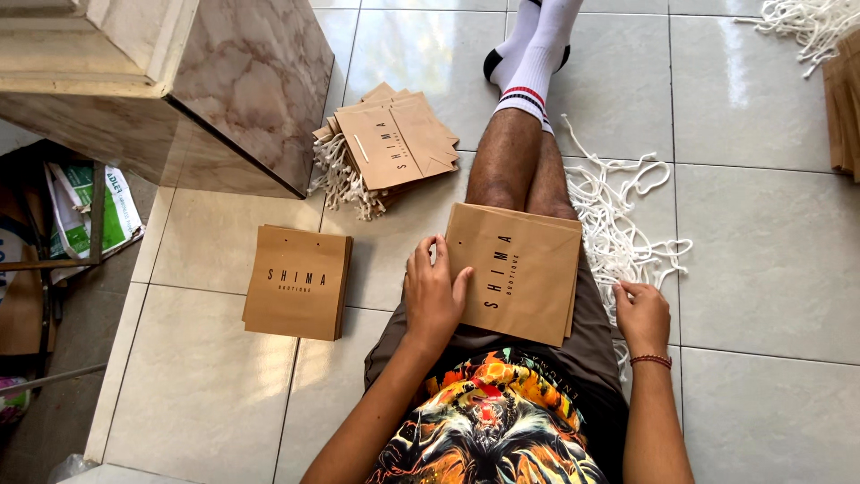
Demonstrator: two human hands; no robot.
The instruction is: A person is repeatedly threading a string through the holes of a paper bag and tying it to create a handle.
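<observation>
A flat brown paper bag (524, 269) with dark print lies on my lap. My left hand (433, 294) rests on its left edge, fingers spread, pressing it against my thigh. My right hand (641, 315) is down at my right side, fingertips pinched on a white cord (620, 289) at the near end of a loose heap of white cords (609, 220) on the floor tiles. My legs stretch forward, ending in white socks.
A neat stack of flat brown bags (297, 282) lies on the tiles to my left. A fanned pile of bags with cord handles (387, 139) sits further ahead beside a marble-faced block (242, 81). More cords (806, 22) and bags (844, 108) lie at far right.
</observation>
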